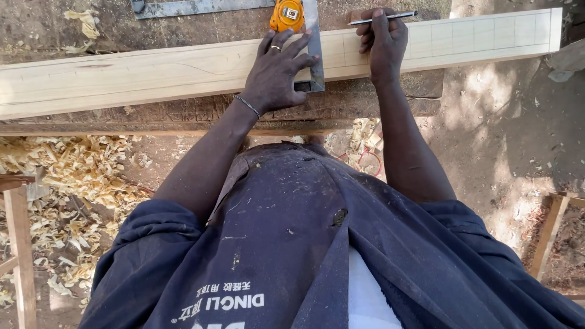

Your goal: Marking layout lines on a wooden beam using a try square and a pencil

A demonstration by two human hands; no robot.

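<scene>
A long pale wooden plank (pixel 152 73) lies across a worn workbench. My left hand (pixel 277 70), with a ring and a thin bracelet, presses flat on the plank and on a metal square (pixel 315 42) laid across it. An orange tape measure (pixel 287 14) rests just above that hand. My right hand (pixel 382 42) holds a pencil (pixel 390 17) over the plank beside the square's blade. Several thin pencil lines cross the plank's right part (pixel 481 33).
The dark workbench edge (pixel 183 119) runs below the plank. Wood shavings (pixel 73 176) cover the ground at left. Bare dirt ground (pixel 506 140) lies at right. Wooden frame pieces stand at far left (pixel 18 244) and lower right (pixel 548 231).
</scene>
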